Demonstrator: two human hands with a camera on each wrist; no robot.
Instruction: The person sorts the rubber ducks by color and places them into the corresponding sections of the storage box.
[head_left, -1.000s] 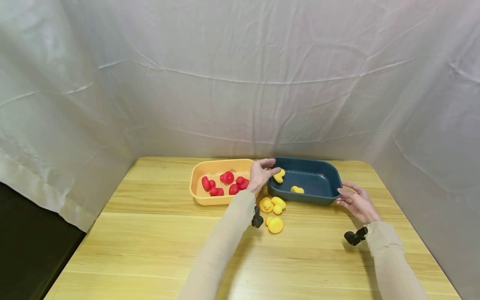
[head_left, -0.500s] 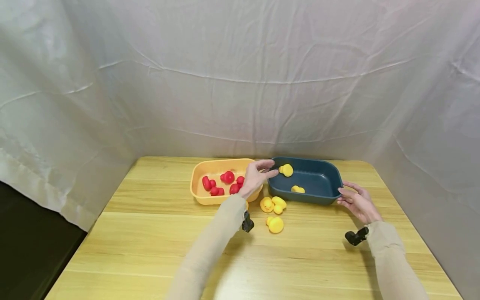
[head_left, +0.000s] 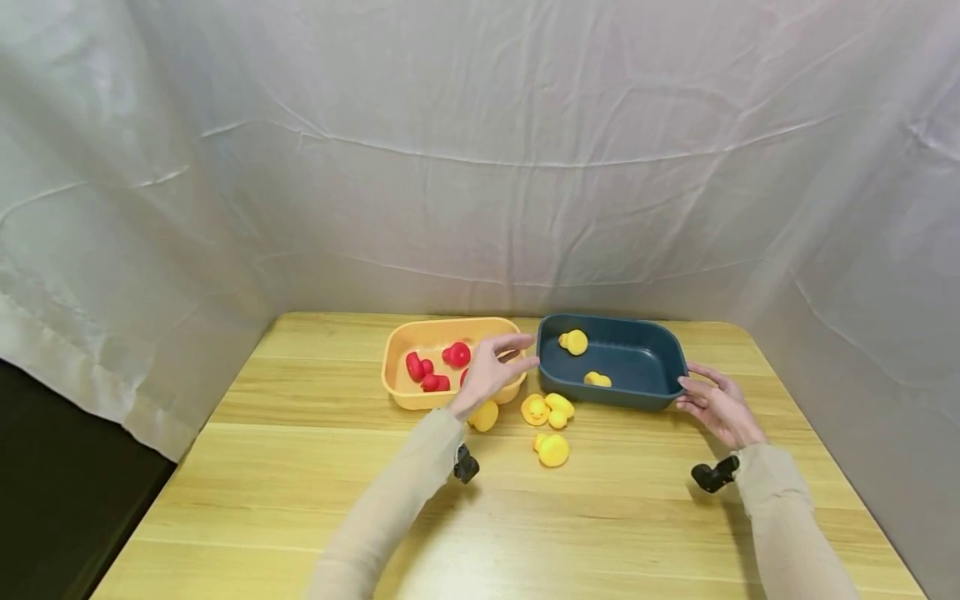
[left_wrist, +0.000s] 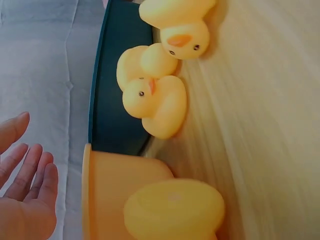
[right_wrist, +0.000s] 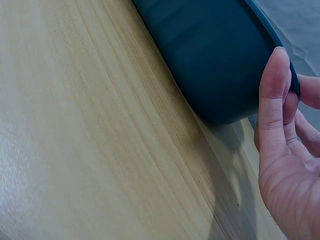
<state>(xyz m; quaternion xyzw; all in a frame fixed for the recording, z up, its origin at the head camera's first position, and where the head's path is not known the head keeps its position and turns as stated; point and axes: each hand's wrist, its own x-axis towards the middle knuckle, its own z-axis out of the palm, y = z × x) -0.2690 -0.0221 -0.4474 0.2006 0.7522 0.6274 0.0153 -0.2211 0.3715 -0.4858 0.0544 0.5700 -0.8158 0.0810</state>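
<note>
My left hand (head_left: 487,373) hovers over the right part of the orange bin (head_left: 411,400), fingers extended and thumb apart, holding nothing. Its spread fingers also show in the left wrist view. At the dark blue bin's (head_left: 633,358) front right corner, my right hand (head_left: 718,407) pinches the rim between thumb and fingers. Inside that bin lie two yellow rubber ducks, one at the back left (head_left: 576,342) and one near the front wall (head_left: 597,379). Red rubber ducks (head_left: 457,355) lie in the orange bin, some hidden behind my left hand.
Several yellow ducks rest on the wooden table (head_left: 615,517) before the bins: a touching pair (head_left: 535,409), one nearer the front (head_left: 553,451), and one by the left wrist (head_left: 484,417). A pale curtain (head_left: 480,208) hangs behind and at both sides.
My left hand has let a yellow duck drop into the blue bin and drawn back leftward over the orange bin. The duck rolled slightly right. My right hand stays at the rim.
</note>
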